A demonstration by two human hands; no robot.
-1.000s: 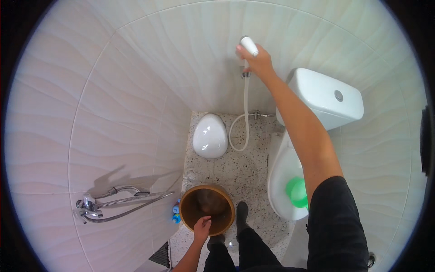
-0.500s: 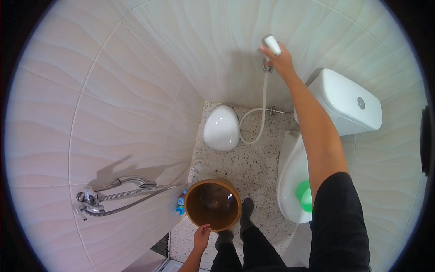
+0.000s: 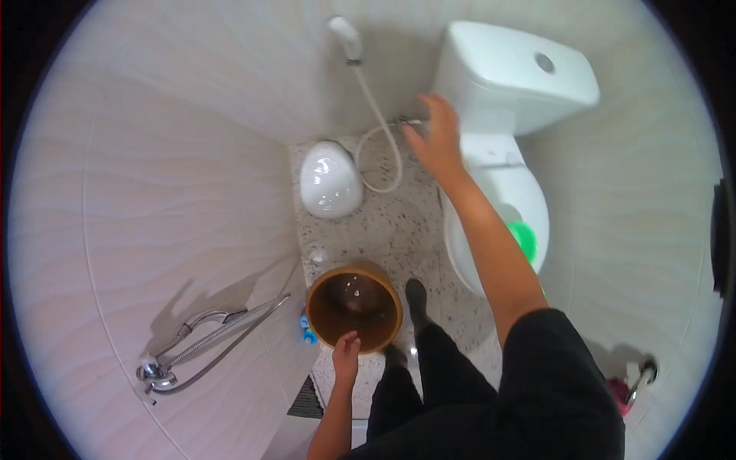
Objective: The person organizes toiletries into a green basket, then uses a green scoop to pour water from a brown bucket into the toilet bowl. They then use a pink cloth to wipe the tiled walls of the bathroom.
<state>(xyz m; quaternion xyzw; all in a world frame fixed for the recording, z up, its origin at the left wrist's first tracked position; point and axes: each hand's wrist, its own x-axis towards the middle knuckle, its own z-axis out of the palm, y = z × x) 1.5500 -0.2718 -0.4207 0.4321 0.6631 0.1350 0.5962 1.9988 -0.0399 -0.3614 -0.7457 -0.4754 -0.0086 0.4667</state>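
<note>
On the floor, one brown bucket (image 3: 354,307) — left hand (image 3: 346,354) gripping its rim, right hand (image 3: 435,139) released, empty.

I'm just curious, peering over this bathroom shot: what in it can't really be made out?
- Head view: inside of the brown bucket is dark; contents unclear.
- Green thing in the toilet bowl: partly hidden by the right forearm.
- Small blue item: mostly behind the bucket.
- Left hand at the bucket rim: grip unclear.
- Pink object: blurred near the rim.
</note>
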